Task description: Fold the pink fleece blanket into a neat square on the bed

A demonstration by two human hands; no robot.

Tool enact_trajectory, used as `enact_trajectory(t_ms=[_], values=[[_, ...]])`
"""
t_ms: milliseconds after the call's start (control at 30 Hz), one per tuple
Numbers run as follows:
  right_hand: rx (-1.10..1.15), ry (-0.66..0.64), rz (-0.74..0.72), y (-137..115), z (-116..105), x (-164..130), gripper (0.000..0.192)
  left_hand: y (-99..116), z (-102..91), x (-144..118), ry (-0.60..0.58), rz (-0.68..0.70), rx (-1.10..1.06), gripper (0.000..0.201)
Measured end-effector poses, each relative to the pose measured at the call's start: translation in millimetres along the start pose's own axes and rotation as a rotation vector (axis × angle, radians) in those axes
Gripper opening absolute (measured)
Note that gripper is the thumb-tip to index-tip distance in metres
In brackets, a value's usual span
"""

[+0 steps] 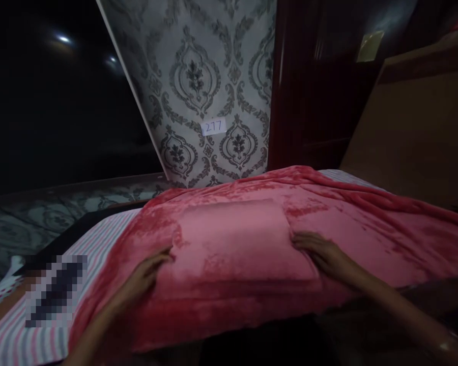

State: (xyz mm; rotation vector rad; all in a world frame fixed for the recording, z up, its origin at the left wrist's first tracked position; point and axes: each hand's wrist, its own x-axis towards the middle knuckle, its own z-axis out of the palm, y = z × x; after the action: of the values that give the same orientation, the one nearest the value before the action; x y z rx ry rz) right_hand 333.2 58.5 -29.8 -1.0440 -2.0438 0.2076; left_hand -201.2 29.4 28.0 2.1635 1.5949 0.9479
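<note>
One folded pink cloth [232,239] — a soft, plush rectangle — lies on top of a red fleece blanket [366,229] spread over the bed. The left hand [147,277] and right hand [322,254] (both flat, fingers extended, gripping nothing) press against its two side edges. One striped sheet [99,239] shows beneath the blanket. One paper label [213,126] on the patterned wallpaper [198,76] reads "277".
</note>
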Motion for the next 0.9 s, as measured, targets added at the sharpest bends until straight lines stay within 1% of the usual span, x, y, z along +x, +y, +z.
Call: enact_trajectory(t_ms=[33, 67, 100, 133, 167, 200, 233, 267, 300, 367, 433, 500, 600, 667, 733, 800, 900], values=[[0.001, -0.024, 0.026, 4, 1, -13, 0.032, -12, 4.7, -11, -0.071, -0.026, -0.003, 0.037], [0.001, -0.028, 0.069, 7, 0, -20, 0.034, -21, 6.9, -16, -0.109, -0.048, -0.008, 0.038], [-0.007, -0.016, 0.123, 9, -3, -22, 0.036, -27, 7.3, -17, -0.098, -0.069, -0.003, 0.04], [-0.026, 0.007, 0.179, 8, -6, -19, 0.038, -27, 7.2, -14, -0.049, -0.086, 0.01, 0.043], [-0.051, 0.034, 0.224, 4, -8, -11, 0.04, -23, 7.7, -6, 0.016, -0.095, 0.029, 0.048], [-0.074, 0.06, 0.246, -4, -7, 2, 0.042, -14, 9.9, 4, 0.082, -0.095, 0.054, 0.052], [-0.093, 0.063, 0.242, -15, -3, 16, 0.045, -2, 14.4, 16, 0.116, -0.082, 0.082, 0.057], [-0.111, 0.05, 0.21, -27, 4, 32, 0.049, 13, 21.4, 27, 0.121, -0.053, 0.109, 0.061], [-0.122, 0.011, 0.162, -40, 13, 47, 0.052, 29, 30.8, 37, 0.089, -0.008, 0.138, 0.063], [-0.154, -0.166, 0.032, -60, 38, 70, 0.06, 55, 54.3, 48, 0.008, 0.068, 0.258, 0.069], [-0.212, -0.327, -0.047, -67, 63, 79, 0.065, 68, 78.9, 49, -0.072, 0.073, 0.395, 0.074], [-0.264, -0.42, -0.033, -62, 82, 76, 0.066, 65, 99.0, 42, -0.128, 0.03, 0.489, 0.073], [-0.295, -0.453, 0.033, -44, 94, 64, 0.064, 50, 115.4, 28, -0.153, -0.003, 0.548, 0.069], [-0.303, -0.459, 0.038, -34, 92, 57, 0.064, 43, 118.0, 24, -0.15, 0.003, 0.562, 0.069], [-0.318, -0.461, 0.036, -25, 84, 52, 0.063, 40, 116.8, 25, -0.151, 0.005, 0.563, 0.069], [-0.344, -0.457, 0.066, -14, 71, 45, 0.061, 40, 114.6, 26, -0.139, 0.015, 0.561, 0.068], [-0.4, -0.461, 0.157, 1, 44, 38, 0.06, 46, 113.5, 22, -0.085, 0.05, 0.555, 0.064]])
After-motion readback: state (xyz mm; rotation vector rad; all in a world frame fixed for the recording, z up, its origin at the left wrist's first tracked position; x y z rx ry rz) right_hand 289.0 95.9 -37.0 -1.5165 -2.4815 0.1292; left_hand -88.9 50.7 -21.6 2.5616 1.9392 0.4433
